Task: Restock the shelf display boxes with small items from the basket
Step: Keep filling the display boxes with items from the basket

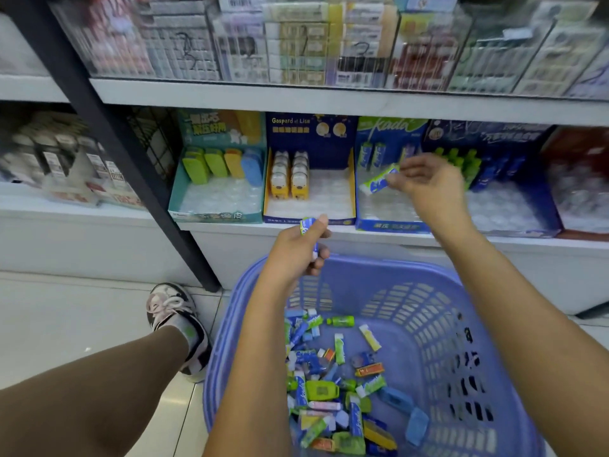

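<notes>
A purple plastic basket (428,278) stands on the floor below me, holding several small coloured items (333,384). My left hand (298,255) hovers above the basket's far rim and grips a small green and blue tube (308,225). My right hand (425,183) reaches over the blue Kada display box (389,225) on the low shelf and pinches a green and white tube (379,181) by one end. That box has a few upright tubes at its back.
To the left stand a Gaspard et Lisa box (309,217) with yellow items and a teal box (214,216) with coloured erasers. More display boxes (514,225) sit to the right. A black shelf post (131,153) slants down at left. My leg and shoe (174,311) rest beside the basket.
</notes>
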### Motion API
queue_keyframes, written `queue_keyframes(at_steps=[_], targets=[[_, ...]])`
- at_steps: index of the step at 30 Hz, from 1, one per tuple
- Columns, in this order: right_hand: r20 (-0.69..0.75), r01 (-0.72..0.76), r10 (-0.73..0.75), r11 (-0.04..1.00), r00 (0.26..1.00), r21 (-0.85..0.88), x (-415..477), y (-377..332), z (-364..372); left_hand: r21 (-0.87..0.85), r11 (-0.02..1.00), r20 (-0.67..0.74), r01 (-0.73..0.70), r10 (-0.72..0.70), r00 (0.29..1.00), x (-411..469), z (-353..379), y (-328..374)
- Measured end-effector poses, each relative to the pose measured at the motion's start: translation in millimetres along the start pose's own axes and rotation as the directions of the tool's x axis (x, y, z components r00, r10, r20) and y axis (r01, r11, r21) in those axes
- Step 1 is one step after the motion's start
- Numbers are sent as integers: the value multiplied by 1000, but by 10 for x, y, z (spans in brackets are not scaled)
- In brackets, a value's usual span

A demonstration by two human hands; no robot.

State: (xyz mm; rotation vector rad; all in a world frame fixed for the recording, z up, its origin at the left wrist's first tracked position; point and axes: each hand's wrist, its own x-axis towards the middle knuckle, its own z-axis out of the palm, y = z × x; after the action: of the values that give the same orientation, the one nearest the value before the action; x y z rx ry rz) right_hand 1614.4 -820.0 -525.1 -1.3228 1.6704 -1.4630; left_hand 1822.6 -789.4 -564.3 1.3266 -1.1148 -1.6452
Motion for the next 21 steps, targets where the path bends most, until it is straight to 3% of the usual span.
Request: queue_keyframes(at_steps=[2,4,10,14,21], targets=[[-94,95,-111,982,989,-164,244,32,-57,-22,1000,-1,17,-17,1000,8,9,2],[-90,137,-177,931,980,-337,490,90,-79,-53,998,-6,29,-30,1000,35,47,-6],[109,213,-185,765,977,-608,985,184,-42,-209,972,12,111,-111,994,166,153,-27],[156,88,4,814,988,-575,1151,142,-70,-238,964,23,114,-112,993,221,198,-11],[150,118,-47,851,988,-512,1132,146,-96,-235,969,48,74,-64,997,244,295,37]])
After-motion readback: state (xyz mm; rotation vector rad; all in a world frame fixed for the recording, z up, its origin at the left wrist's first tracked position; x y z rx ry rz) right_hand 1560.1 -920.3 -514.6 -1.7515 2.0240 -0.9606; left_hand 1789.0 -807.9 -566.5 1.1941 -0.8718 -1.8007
